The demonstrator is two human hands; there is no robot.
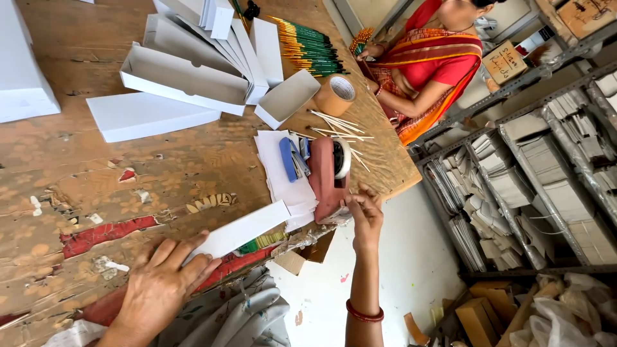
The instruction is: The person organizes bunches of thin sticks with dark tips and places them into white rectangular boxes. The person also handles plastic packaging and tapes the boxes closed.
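Observation:
My left hand (164, 279) lies flat on the near end of a long white box (241, 229) at the table's front edge. Under the box a bundle of green-handled brushes (260, 243) shows. My right hand (364, 211), with a red bangle at the wrist, pinches clear tape at the front of a dark red tape dispenser (326, 173). A blue stapler (289, 159) rests on a stack of white paper sheets (277, 168) beside the dispenser.
Several open white boxes (183, 71) and lids cover the far table. A brown tape roll (335, 95), loose thin sticks (337, 125) and green brushes (312, 46) lie beyond. A person in red and orange (421, 61) sits opposite. Metal shelves of stacked paper (540, 173) stand right.

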